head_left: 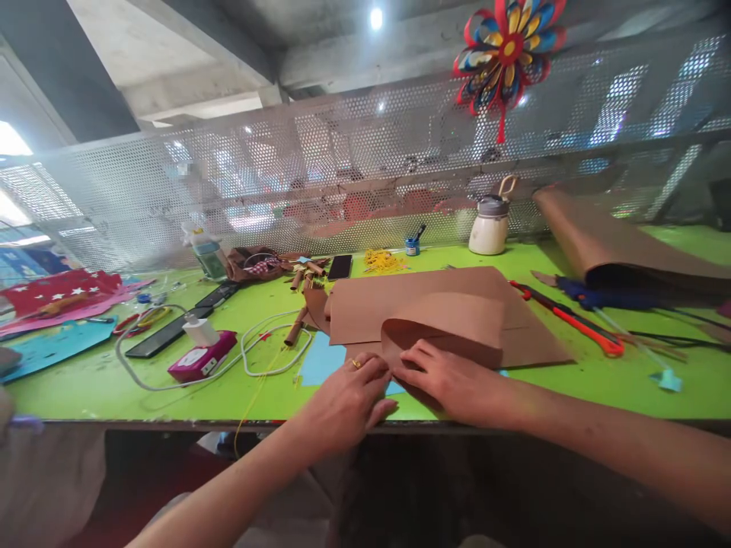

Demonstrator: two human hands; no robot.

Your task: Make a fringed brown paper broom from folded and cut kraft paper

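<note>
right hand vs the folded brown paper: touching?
Touching. The head view shows the right hand lying flat on the folded brown paper, its fingertips pressed onto the near fold with no gap showing.

Green table (599, 380) carries brown paper (411, 301), scissors (571, 320), a white cable (247, 358).

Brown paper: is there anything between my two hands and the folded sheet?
Nothing visible does. The left hand and the right hand both lie directly on the folded brown paper at the near edge of the green table.
</note>
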